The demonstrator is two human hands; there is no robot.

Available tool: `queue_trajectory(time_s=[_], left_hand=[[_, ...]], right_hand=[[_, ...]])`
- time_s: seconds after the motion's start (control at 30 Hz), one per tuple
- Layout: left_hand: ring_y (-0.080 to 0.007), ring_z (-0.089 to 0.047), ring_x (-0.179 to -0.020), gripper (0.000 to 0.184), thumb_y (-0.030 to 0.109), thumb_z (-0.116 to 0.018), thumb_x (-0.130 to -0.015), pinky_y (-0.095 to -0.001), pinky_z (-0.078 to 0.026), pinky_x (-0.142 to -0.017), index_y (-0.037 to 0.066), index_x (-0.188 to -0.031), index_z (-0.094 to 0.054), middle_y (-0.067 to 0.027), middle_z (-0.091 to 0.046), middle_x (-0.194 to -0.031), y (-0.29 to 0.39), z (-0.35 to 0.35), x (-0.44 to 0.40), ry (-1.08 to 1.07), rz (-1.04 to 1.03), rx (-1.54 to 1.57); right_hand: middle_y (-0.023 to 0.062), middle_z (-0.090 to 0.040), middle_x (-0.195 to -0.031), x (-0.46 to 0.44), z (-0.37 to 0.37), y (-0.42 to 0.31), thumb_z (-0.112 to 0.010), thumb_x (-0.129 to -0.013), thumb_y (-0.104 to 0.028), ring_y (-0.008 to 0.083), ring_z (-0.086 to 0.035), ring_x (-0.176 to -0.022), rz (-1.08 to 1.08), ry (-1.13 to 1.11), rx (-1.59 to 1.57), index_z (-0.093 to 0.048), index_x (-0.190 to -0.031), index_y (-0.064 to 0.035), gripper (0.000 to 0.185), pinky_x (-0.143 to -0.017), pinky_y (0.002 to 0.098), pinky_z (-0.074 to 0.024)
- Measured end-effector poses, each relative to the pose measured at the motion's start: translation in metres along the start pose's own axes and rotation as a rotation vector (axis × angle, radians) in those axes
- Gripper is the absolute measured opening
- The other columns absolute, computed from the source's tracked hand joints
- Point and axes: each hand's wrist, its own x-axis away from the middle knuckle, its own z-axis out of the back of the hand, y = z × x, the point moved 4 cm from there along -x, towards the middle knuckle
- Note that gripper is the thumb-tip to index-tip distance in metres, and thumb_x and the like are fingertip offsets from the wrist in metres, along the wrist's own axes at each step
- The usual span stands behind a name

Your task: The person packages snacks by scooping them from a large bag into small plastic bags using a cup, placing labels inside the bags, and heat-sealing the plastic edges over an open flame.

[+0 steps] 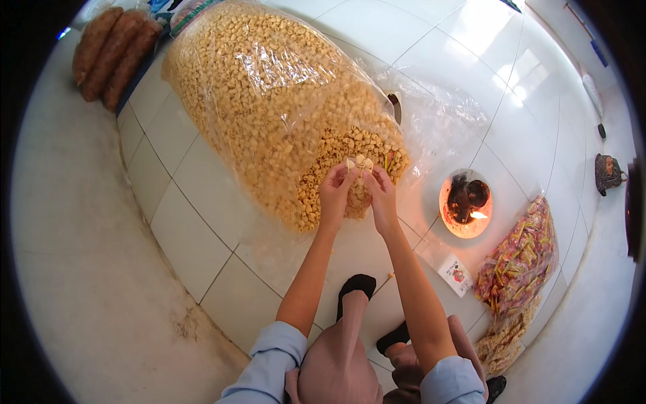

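Observation:
A very large clear plastic bag [269,108] full of small pale-yellow snack pieces lies on the tiled floor, its open end towards me. At that mouth, my left hand [336,191] and my right hand [381,192] are close together, fingers pinched on the top of a small clear bag [358,198]. This small bag hangs between them with snack pieces inside, and a few pieces show at its top. Loose snacks [311,195] fill the big bag's opening beside my left hand.
Right of my hands, a plate [447,219] holds a dark container and a small flame. Near it are a printed card [457,275] and a bag of red-yellow packets [518,259]. Long brown bags [111,54] stand at upper left. My feet are below.

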Motion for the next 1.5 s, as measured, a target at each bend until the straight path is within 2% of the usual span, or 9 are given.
queue_trajectory(time_s=[0.1, 0.2, 0.43, 0.63, 0.9, 1.13, 1.2, 1.43, 1.5], left_hand=[[-0.0040, -0.050, -0.070, 0.021, 0.020, -0.061, -0.083, -0.0198, -0.039, -0.057, 0.005, -0.097, -0.057, 0.0018, -0.056, -0.082, -0.013, 0.003, -0.004, 0.055, 0.061, -0.069], [-0.0069, -0.051, -0.071, 0.022, 0.021, -0.062, -0.082, -0.0222, -0.042, -0.060, 0.005, -0.096, -0.057, -0.0004, -0.056, -0.083, -0.034, 0.010, -0.008, 0.131, 0.125, -0.197], [-0.0076, -0.048, -0.067, 0.021, 0.022, -0.062, -0.081, -0.0226, -0.039, -0.061, 0.003, -0.089, -0.058, -0.0006, -0.054, -0.077, -0.039, 0.007, -0.002, 0.178, 0.177, -0.068], [-0.0063, -0.049, -0.071, 0.014, 0.019, -0.060, -0.083, -0.0203, -0.039, -0.063, 0.005, -0.087, -0.060, 0.0007, -0.057, -0.077, -0.018, 0.003, -0.004, 0.202, 0.126, 0.129], [-0.0069, -0.055, -0.074, 0.017, 0.016, -0.063, -0.081, -0.0206, -0.043, -0.065, 0.004, -0.092, -0.064, -0.0021, -0.063, -0.085, 0.040, 0.006, -0.003, 0.032, 0.018, 0.036], [-0.0047, -0.053, -0.071, 0.016, 0.015, -0.063, -0.082, -0.0190, -0.042, -0.061, 0.003, -0.091, -0.065, -0.0007, -0.063, -0.081, 0.062, -0.001, -0.011, -0.020, -0.230, -0.058], [-0.0058, -0.055, -0.073, 0.015, 0.014, -0.061, -0.083, -0.0194, -0.043, -0.064, 0.001, -0.089, -0.065, -0.0024, -0.063, -0.083, 0.063, -0.003, -0.011, -0.047, -0.246, -0.016], [-0.0016, -0.051, -0.068, 0.017, 0.021, -0.057, -0.086, -0.0168, -0.037, -0.055, 0.006, -0.091, -0.065, 0.0037, -0.061, -0.081, 0.058, -0.011, -0.010, -0.064, -0.135, -0.016], [-0.0017, -0.051, -0.069, 0.017, 0.021, -0.057, -0.086, -0.0168, -0.037, -0.055, 0.006, -0.091, -0.065, 0.0035, -0.061, -0.081, 0.054, -0.008, -0.011, -0.049, -0.096, -0.045]], right_hand=[[-0.0040, -0.047, -0.078, -0.003, 0.003, 0.014, -0.056, -0.085, -0.027, 0.0024, -0.043, -0.069, -0.156, 0.060, 0.102, -0.052, -0.089, -0.0096, 0.019, -0.053, 0.0173, -0.0330], [-0.0045, -0.047, -0.073, 0.000, 0.004, 0.028, -0.057, -0.084, -0.029, 0.0032, -0.043, -0.062, -0.319, 0.129, -0.021, -0.051, -0.085, -0.0113, 0.019, -0.049, 0.0175, -0.0319], [-0.0042, -0.047, -0.068, -0.007, 0.009, 0.032, -0.058, -0.083, -0.032, 0.0046, -0.043, -0.056, -0.230, 0.167, 0.123, -0.052, -0.080, -0.0105, 0.023, -0.045, 0.0196, -0.0310], [-0.0032, -0.049, -0.070, -0.006, 0.000, 0.000, -0.060, -0.083, -0.031, 0.0046, -0.043, -0.060, -0.288, 0.048, 0.129, -0.056, -0.087, -0.0072, 0.025, -0.051, 0.0191, -0.0344], [-0.0004, -0.055, -0.096, -0.003, -0.023, -0.059, -0.063, -0.081, -0.021, 0.0081, -0.049, -0.088, 0.087, -0.127, 0.298, -0.054, -0.102, -0.0051, 0.028, -0.075, 0.0237, -0.0398], [0.0028, -0.059, -0.085, -0.004, -0.030, -0.085, -0.064, -0.079, -0.014, 0.0107, -0.055, -0.079, 0.258, -0.229, 0.272, -0.059, -0.091, -0.0021, 0.017, -0.072, 0.0232, -0.0435], [0.0034, -0.059, -0.083, -0.003, -0.027, -0.097, -0.064, -0.079, -0.013, 0.0112, -0.055, -0.075, 0.492, -0.079, 0.500, -0.059, -0.089, -0.0019, 0.016, -0.070, 0.0237, -0.0441], [0.0016, -0.059, -0.079, -0.006, -0.018, -0.086, -0.065, -0.079, -0.018, 0.0106, -0.055, -0.075, 0.328, -0.028, 0.235, -0.060, -0.094, -0.0020, 0.022, -0.072, 0.0236, -0.0433], [0.0010, -0.059, -0.084, -0.006, -0.013, -0.070, -0.065, -0.079, -0.020, 0.0102, -0.054, -0.079, 0.106, -0.135, 0.256, -0.059, -0.100, -0.0019, 0.028, -0.074, 0.0242, -0.0428]])
